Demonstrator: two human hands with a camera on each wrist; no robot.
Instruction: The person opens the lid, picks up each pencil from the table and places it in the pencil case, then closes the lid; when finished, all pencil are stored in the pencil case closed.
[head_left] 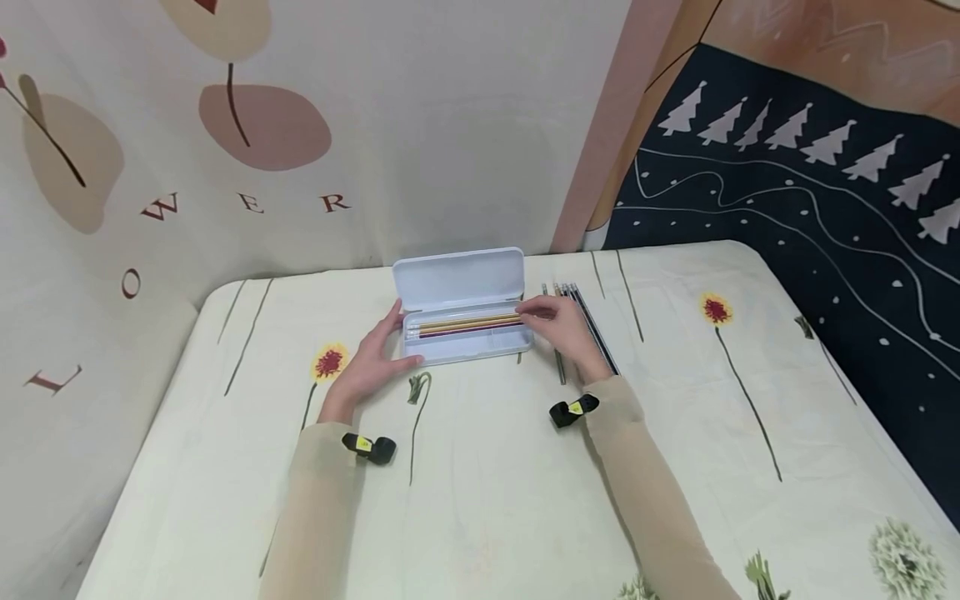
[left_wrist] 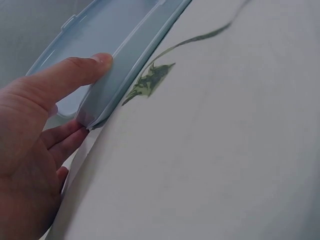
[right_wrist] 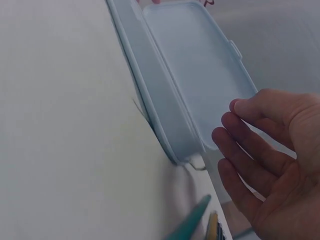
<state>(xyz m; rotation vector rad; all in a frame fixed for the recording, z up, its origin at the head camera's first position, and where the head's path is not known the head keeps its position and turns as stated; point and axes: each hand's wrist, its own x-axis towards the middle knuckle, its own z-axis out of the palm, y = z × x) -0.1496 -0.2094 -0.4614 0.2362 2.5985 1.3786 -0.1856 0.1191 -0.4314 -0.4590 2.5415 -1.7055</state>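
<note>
A pale blue pencil case (head_left: 459, 351) lies on the table with its lid (head_left: 461, 279) raised at the back. Inside it, several pencils (head_left: 465, 327), yellowish and dark red among them, lie lengthwise with their white ends to the left. My left hand (head_left: 367, 362) grips the case's left end; in the left wrist view its thumb (left_wrist: 95, 67) presses on the rim and fingertips touch the end from outside. Over the right end of the case is my right hand (head_left: 561, 329), fingers loosely bent; the right wrist view shows nothing between thumb and fingers.
Several more pencils (head_left: 592, 325) lie to the right of the case, partly under my right hand; one is teal (right_wrist: 192, 220) in the right wrist view. A white flowered cloth (head_left: 480, 483) covers the table. Behind it hangs a printed curtain (head_left: 465, 125).
</note>
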